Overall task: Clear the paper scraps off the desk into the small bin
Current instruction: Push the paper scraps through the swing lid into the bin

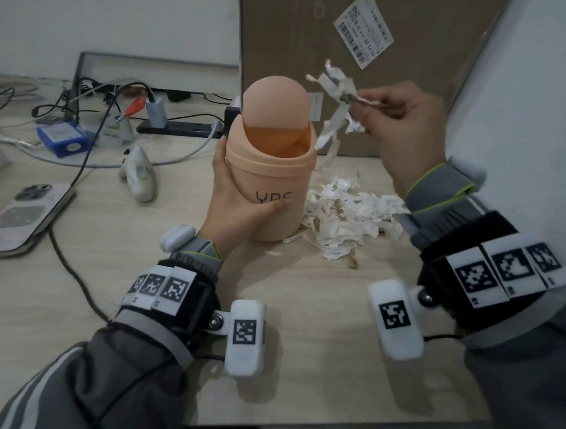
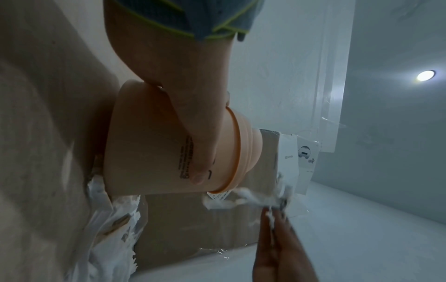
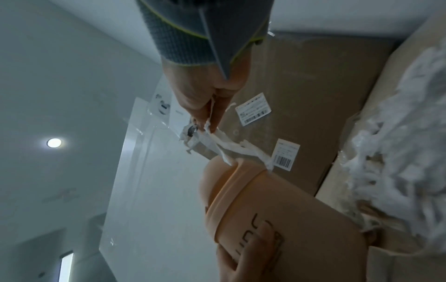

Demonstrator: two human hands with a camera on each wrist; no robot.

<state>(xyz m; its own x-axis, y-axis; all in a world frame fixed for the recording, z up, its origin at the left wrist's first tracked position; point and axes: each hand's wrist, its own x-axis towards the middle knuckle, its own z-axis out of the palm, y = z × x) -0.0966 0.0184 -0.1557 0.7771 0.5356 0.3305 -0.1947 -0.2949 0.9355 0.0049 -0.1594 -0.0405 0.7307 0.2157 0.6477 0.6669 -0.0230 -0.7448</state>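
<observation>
A small peach bin [image 1: 271,176] with a domed swing lid [image 1: 275,103] stands upright on the desk. My left hand [image 1: 239,198] grips its body, thumb across the front lettering [image 2: 200,166]. My right hand [image 1: 398,122] is raised to the right of the lid and pinches a bunch of white paper strips [image 1: 336,97] that dangle beside the bin's rim [image 3: 229,145]. A heap of torn white paper scraps [image 1: 345,215] lies on the desk just right of the bin [image 3: 289,219].
A tall cardboard box [image 1: 371,36] stands right behind the bin. To the left lie a phone [image 1: 20,216], cables, a power strip [image 1: 177,128], a blue box [image 1: 62,137] and a white handheld device [image 1: 140,174]. A black cable [image 1: 70,266] crosses the near desk.
</observation>
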